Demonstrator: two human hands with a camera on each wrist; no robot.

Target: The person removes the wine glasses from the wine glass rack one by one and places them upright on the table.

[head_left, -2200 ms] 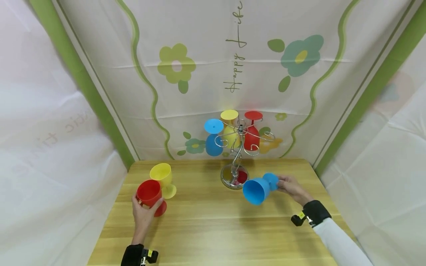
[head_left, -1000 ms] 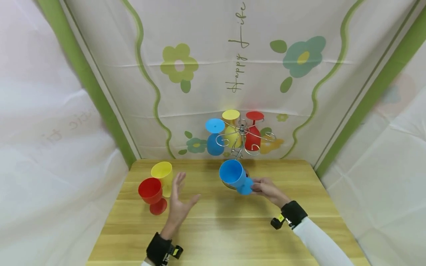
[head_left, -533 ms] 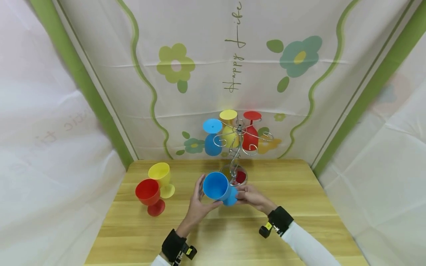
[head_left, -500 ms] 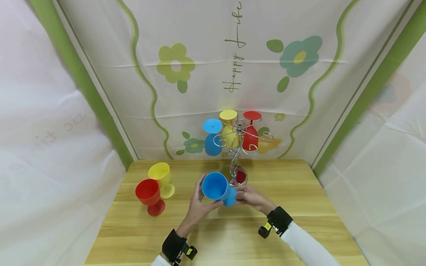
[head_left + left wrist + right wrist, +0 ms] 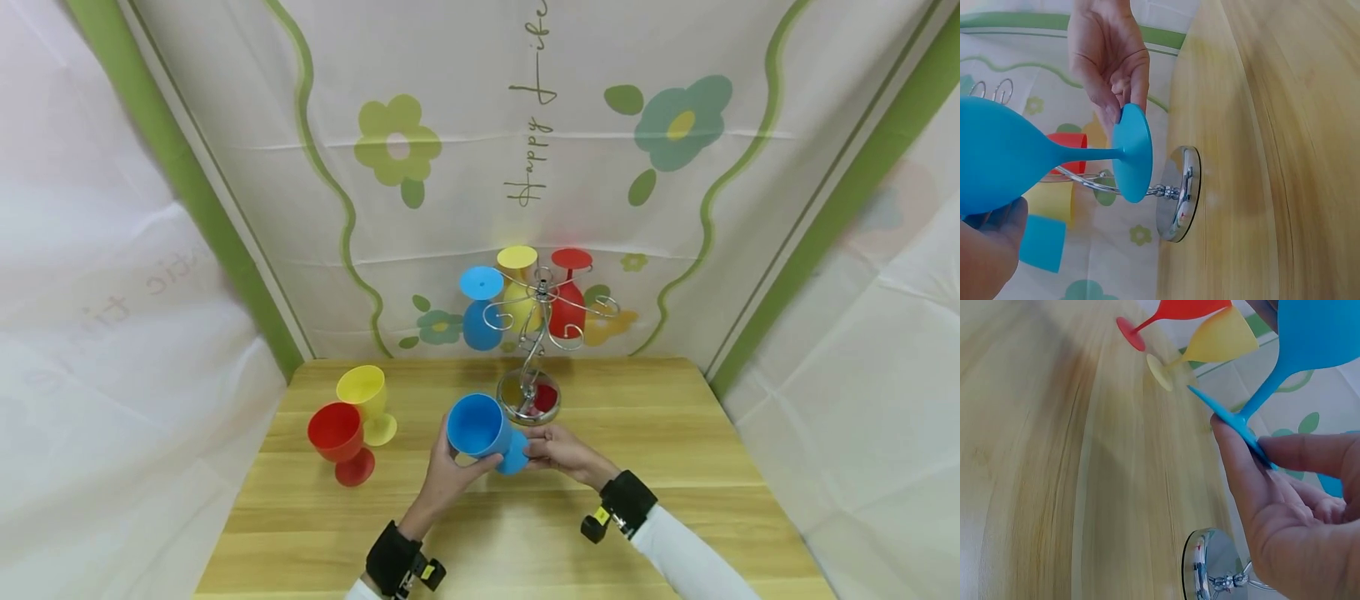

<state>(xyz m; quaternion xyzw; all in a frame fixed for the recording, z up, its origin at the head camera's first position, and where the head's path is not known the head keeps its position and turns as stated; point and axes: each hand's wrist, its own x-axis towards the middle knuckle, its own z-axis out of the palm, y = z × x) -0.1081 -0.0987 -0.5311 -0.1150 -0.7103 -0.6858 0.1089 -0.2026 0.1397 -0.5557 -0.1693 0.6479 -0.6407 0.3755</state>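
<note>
Item: left hand (image 5: 442, 475). Spreading wide around the bowl of a blue goblet (image 5: 480, 427); the thumb is pressing along the near side while the fingers are wrapping the left side.

Item: right hand (image 5: 566, 454). Pinching the goblet's foot from the right; thumb and fingers are almost meeting, with only the thin disc (edge-on in the right wrist view) lying between them.

Item: blue goblet, held by both hands. Hovering above the table (image 5: 622, 533), near side of the metal rack (image 5: 528, 397); leaning over, its mouth is facing left and toward the viewer and showing the smooth blue inner wall.

Item: red goblet (image 5: 337, 433). Standing upright on its foot at the left of the table, displaying its red interior.

Item: yellow goblet (image 5: 367, 396). Standing upright just beyond the red one, its yellow interior showing.

Item: rack. Resting on a round mirrored base toward the far edge, and bearing three inverted goblets by their feet: a hanging blue goblet (image 5: 482, 325) at left, a hanging yellow goblet (image 5: 519, 308) in the middle, a hanging red goblet (image 5: 567, 310) at right. Their mouths are pointing downward, hiding the interiors.
</note>
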